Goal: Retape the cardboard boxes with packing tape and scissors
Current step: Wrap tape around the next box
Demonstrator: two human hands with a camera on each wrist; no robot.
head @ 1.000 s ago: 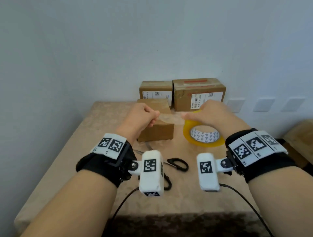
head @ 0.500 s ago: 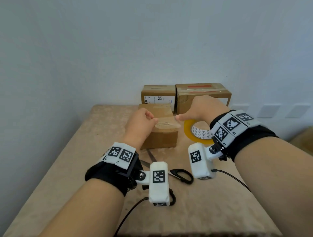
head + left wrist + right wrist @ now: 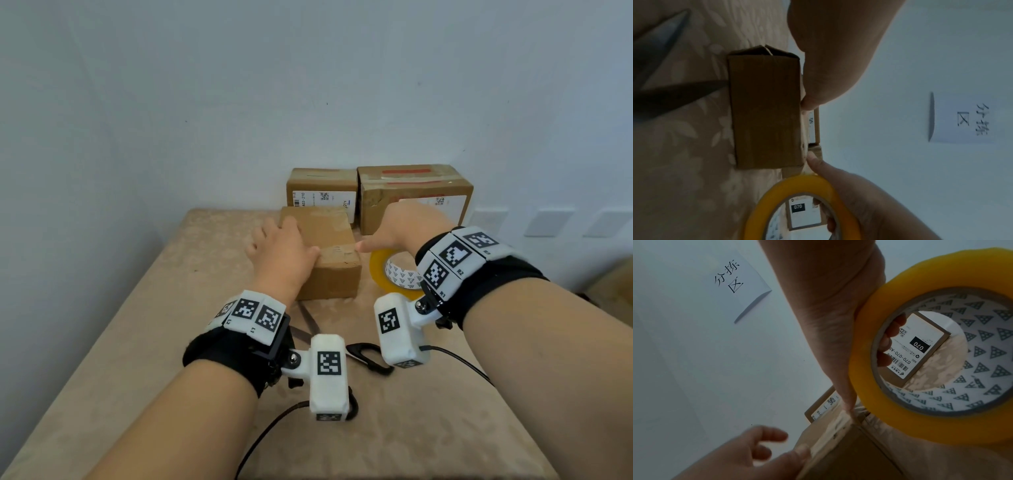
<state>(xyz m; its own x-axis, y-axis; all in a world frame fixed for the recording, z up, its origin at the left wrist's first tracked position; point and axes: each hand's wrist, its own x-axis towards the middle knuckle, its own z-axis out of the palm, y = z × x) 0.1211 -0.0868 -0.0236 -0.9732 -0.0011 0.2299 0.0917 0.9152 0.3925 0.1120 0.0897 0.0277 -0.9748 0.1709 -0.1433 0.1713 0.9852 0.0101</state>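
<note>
A small cardboard box (image 3: 329,274) stands mid-table. My left hand (image 3: 279,250) lies flat on its left top, fingers spread, thumb (image 3: 801,451) pressing a clear tape strip (image 3: 830,433) along the top's near edge. My right hand (image 3: 397,226) grips the yellow tape roll (image 3: 378,270) just right of the box, fingers through the core (image 3: 888,344). Its thumb (image 3: 815,160) points at the box's right corner, where the strip leaves the roll (image 3: 797,193). Black-handled scissors (image 3: 366,356) lie open on the table near my wrists, blades (image 3: 674,95) toward the box.
Two larger labelled boxes (image 3: 322,192) (image 3: 414,195) stand against the wall behind the small one. The beige patterned tabletop (image 3: 188,291) runs to a left edge and a near edge. A paper sign (image 3: 740,282) hangs on the wall.
My left hand was pinching the tape end above the box; now it lies flat on the box top. The strip has come down onto the box. My right hand lowered the roll beside it.
</note>
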